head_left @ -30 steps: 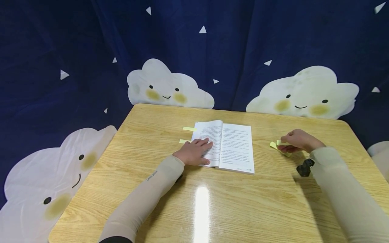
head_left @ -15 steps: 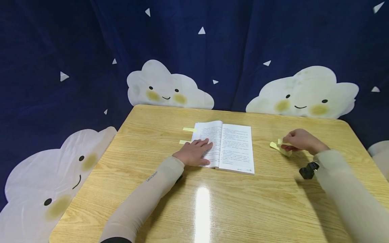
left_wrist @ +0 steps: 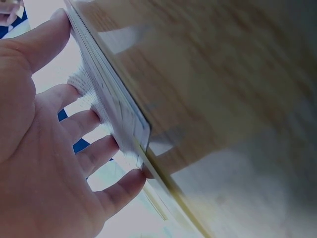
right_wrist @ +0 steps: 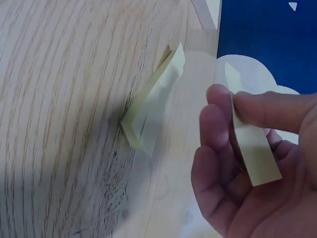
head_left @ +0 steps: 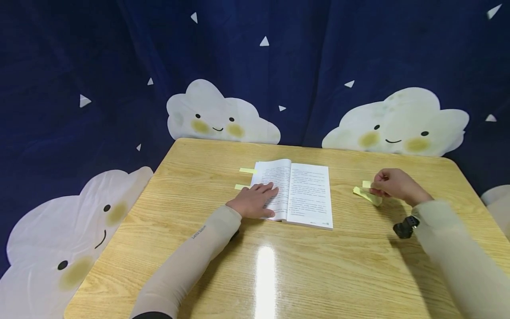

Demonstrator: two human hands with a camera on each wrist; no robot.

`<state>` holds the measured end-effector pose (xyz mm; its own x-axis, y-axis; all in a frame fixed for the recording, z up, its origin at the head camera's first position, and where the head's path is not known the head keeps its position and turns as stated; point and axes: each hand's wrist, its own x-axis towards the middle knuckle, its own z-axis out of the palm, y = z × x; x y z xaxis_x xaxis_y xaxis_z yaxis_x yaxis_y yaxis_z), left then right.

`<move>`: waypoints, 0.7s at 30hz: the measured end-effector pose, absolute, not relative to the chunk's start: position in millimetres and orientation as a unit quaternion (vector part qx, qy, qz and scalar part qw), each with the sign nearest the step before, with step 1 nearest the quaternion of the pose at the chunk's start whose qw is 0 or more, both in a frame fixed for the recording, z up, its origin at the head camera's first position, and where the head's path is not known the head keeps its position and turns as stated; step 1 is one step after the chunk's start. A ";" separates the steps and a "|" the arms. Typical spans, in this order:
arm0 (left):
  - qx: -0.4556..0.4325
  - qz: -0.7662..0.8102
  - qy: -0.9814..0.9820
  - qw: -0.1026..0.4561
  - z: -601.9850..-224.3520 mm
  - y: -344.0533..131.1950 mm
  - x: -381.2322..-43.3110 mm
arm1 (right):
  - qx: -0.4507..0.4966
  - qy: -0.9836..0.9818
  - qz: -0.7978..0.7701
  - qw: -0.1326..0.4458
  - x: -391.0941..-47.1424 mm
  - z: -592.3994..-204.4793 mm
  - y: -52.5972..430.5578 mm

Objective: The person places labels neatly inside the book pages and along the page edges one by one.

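An open book [head_left: 310, 195] lies on the wooden table, its pages printed with small text. My left hand [head_left: 253, 200] rests spread on the left page, fingers extended; the left wrist view shows the fingertips against the page block [left_wrist: 106, 82]. Two yellow sticky notes, an upper one [head_left: 248, 170] and a lower one [head_left: 241, 187], stick out past the book's left edge. To the right, my right hand [head_left: 393, 186] pinches a yellow sticky note strip [right_wrist: 255, 148] between thumb and fingers, above the table. Just beside it lies a folded yellow sticky note pad [right_wrist: 153, 99].
The wooden table [head_left: 318, 274] has rounded corners and a bright light reflection in front of the book. Behind it hangs a dark blue curtain [head_left: 303, 66] with cloud and triangle patterns. A small black device [head_left: 405, 227] sits at the right wrist.
My right hand has lifted a strip away from the yellow pad and shifted slightly right; the pad shows more fully on the table. The left hand has stayed on the page.
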<state>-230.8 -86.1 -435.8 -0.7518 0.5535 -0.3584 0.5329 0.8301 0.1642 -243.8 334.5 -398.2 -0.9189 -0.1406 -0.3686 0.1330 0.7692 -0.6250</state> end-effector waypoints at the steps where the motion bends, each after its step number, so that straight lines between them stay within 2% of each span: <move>1: 0.290 0.027 0.936 0.198 -435.9 -86.1 -230.9 | -0.001 0.917 -0.346 0.198 -243.4 -397.7 333.0; 8: 0.288 0.028 0.936 0.198 -436.0 -86.2 -231.0 | -0.002 0.905 -0.381 0.188 -241.0 -393.3 323.3; 21: 0.291 0.029 0.936 0.194 -437.4 -87.3 -230.3 | -0.023 0.925 -0.345 0.155 -248.6 -395.6 305.1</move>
